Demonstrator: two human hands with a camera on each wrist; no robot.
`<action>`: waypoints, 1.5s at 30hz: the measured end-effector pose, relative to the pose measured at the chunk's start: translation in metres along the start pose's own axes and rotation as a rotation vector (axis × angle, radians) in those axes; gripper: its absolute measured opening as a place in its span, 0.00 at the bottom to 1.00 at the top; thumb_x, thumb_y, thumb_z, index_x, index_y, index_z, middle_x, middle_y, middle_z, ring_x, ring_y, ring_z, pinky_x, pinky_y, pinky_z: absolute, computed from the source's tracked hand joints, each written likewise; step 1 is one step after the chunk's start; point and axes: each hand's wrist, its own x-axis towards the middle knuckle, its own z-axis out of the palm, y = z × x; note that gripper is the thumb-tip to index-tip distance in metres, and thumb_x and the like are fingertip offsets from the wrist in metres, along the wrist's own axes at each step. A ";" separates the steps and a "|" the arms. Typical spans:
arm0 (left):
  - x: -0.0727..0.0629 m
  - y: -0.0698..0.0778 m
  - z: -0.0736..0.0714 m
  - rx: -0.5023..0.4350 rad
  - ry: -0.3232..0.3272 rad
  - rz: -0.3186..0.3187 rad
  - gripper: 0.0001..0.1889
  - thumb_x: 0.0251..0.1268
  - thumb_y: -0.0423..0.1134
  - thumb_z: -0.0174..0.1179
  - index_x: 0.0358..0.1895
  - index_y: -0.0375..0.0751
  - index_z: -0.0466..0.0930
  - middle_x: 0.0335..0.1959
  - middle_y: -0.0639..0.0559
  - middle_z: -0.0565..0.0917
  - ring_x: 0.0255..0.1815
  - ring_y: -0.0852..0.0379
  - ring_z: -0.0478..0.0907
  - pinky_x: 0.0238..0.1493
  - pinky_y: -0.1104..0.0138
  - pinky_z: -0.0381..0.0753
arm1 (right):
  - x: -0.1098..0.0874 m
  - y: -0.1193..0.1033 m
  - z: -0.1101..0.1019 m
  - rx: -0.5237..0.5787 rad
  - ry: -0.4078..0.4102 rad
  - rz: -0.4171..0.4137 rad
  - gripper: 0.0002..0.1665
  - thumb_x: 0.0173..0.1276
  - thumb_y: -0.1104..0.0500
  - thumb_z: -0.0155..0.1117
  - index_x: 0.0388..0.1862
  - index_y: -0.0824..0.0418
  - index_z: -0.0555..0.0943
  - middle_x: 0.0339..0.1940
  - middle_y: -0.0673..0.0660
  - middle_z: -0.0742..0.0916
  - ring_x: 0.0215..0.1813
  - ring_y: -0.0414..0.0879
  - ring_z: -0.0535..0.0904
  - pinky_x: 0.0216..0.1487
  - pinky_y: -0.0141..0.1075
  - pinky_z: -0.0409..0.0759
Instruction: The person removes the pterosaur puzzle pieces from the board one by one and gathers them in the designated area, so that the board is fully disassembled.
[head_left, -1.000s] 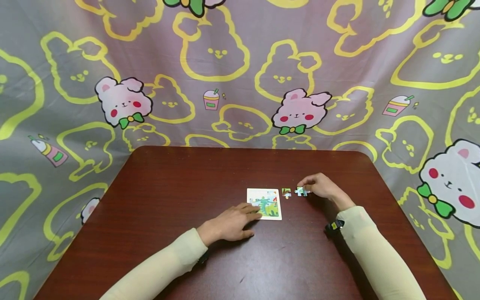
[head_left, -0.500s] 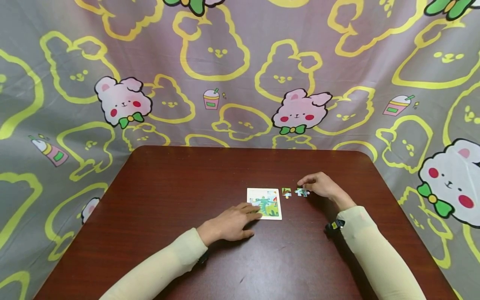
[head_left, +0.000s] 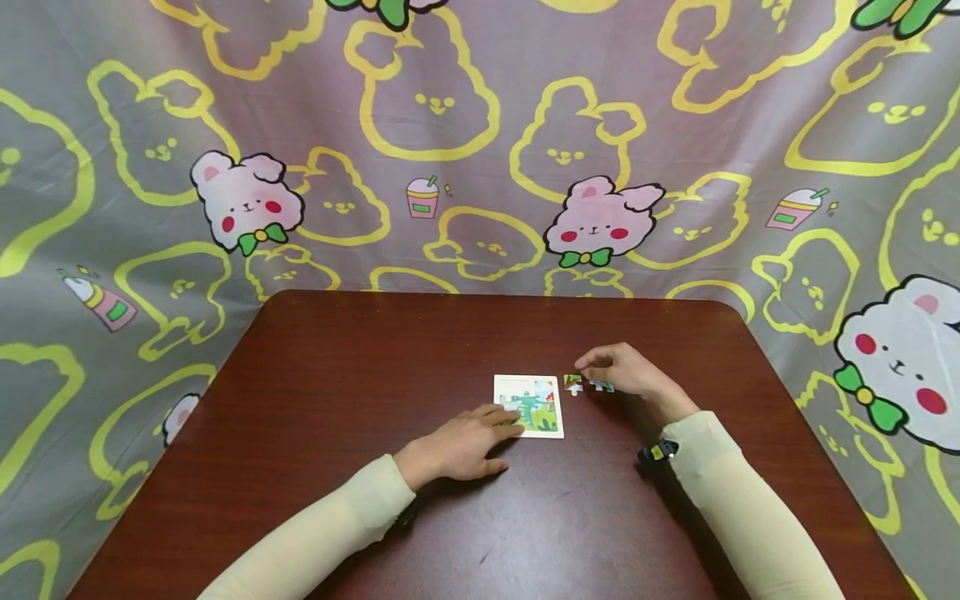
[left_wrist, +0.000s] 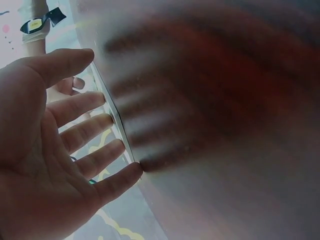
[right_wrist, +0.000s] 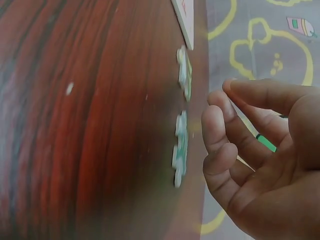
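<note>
My left hand (head_left: 467,444) rests its straight, spread fingers on the left side of a jigsaw puzzle board (head_left: 555,423) with a white frame and a green picture. In the left wrist view its fingertips line up along the edge of the board (left_wrist: 116,119). My right hand (head_left: 624,369) hangs over two loose jigsaw pieces to the right of the board, its fingers loosely bent with nothing between them. The nearer piece (right_wrist: 184,74) lies beside the board; the other piece (right_wrist: 180,150) lies farther right, partly hidden by the hand in the head view.
The brown wooden table (head_left: 360,358) has rounded far corners. Behind it and at both sides hangs a patterned curtain (head_left: 465,125) with rabbits and yellow outlines. A black strap device (head_left: 658,452) is on my right wrist.
My right hand has moved left, from over the farther jigsaw piece toward the one nearer the board. The left hand, the board and both pieces have stayed in place.
</note>
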 end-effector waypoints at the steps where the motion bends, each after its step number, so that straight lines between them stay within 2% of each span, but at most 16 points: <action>1: 0.000 0.000 0.000 0.001 0.001 0.000 0.30 0.69 0.53 0.60 0.72 0.49 0.70 0.76 0.50 0.68 0.77 0.47 0.63 0.72 0.52 0.70 | 0.000 -0.002 0.001 0.006 -0.006 -0.007 0.13 0.71 0.60 0.62 0.51 0.60 0.86 0.46 0.58 0.89 0.42 0.48 0.82 0.38 0.36 0.77; 6: 0.000 0.000 0.001 0.002 0.005 0.002 0.30 0.69 0.53 0.60 0.72 0.49 0.71 0.76 0.50 0.68 0.77 0.46 0.64 0.72 0.52 0.70 | 0.003 -0.009 0.007 0.029 -0.014 -0.030 0.12 0.69 0.61 0.63 0.49 0.59 0.87 0.44 0.58 0.90 0.38 0.48 0.82 0.35 0.36 0.77; 10: 0.000 0.000 0.000 -0.003 0.006 0.005 0.30 0.69 0.53 0.60 0.72 0.48 0.71 0.76 0.50 0.68 0.77 0.46 0.64 0.73 0.52 0.70 | 0.006 -0.014 0.013 0.065 -0.026 -0.033 0.12 0.69 0.63 0.63 0.49 0.62 0.87 0.40 0.61 0.90 0.35 0.52 0.82 0.32 0.40 0.81; 13: 0.000 -0.001 0.001 -0.002 0.007 0.008 0.30 0.69 0.52 0.60 0.72 0.48 0.71 0.76 0.50 0.68 0.77 0.46 0.64 0.73 0.51 0.70 | 0.008 -0.017 0.017 0.057 -0.035 -0.055 0.12 0.69 0.63 0.63 0.49 0.63 0.86 0.39 0.61 0.90 0.35 0.52 0.83 0.34 0.40 0.81; 19: 0.000 -0.001 0.002 -0.007 0.011 0.011 0.30 0.69 0.52 0.60 0.72 0.48 0.71 0.76 0.49 0.69 0.77 0.46 0.64 0.72 0.51 0.70 | 0.012 -0.022 0.026 0.021 -0.037 -0.083 0.11 0.68 0.63 0.64 0.47 0.61 0.88 0.40 0.58 0.90 0.36 0.46 0.83 0.35 0.35 0.78; 29: 0.001 -0.002 0.002 -0.011 0.005 0.011 0.30 0.69 0.52 0.60 0.72 0.47 0.70 0.76 0.49 0.68 0.77 0.45 0.63 0.73 0.51 0.69 | 0.017 -0.029 0.040 0.053 -0.097 -0.075 0.10 0.70 0.63 0.63 0.45 0.60 0.88 0.31 0.56 0.88 0.28 0.47 0.79 0.27 0.35 0.73; 39: 0.001 -0.001 0.003 -0.012 0.008 0.013 0.30 0.69 0.52 0.60 0.72 0.47 0.71 0.76 0.49 0.68 0.77 0.46 0.63 0.73 0.53 0.69 | 0.021 -0.034 0.046 -0.042 -0.137 -0.135 0.08 0.68 0.63 0.66 0.40 0.57 0.90 0.40 0.54 0.91 0.31 0.40 0.75 0.32 0.33 0.72; 45: 0.001 -0.001 0.003 -0.006 0.007 0.011 0.30 0.69 0.52 0.60 0.71 0.47 0.71 0.75 0.49 0.69 0.77 0.46 0.64 0.73 0.54 0.69 | 0.024 -0.033 0.047 -0.101 -0.157 -0.173 0.08 0.67 0.63 0.67 0.41 0.55 0.90 0.39 0.52 0.92 0.35 0.38 0.79 0.39 0.32 0.75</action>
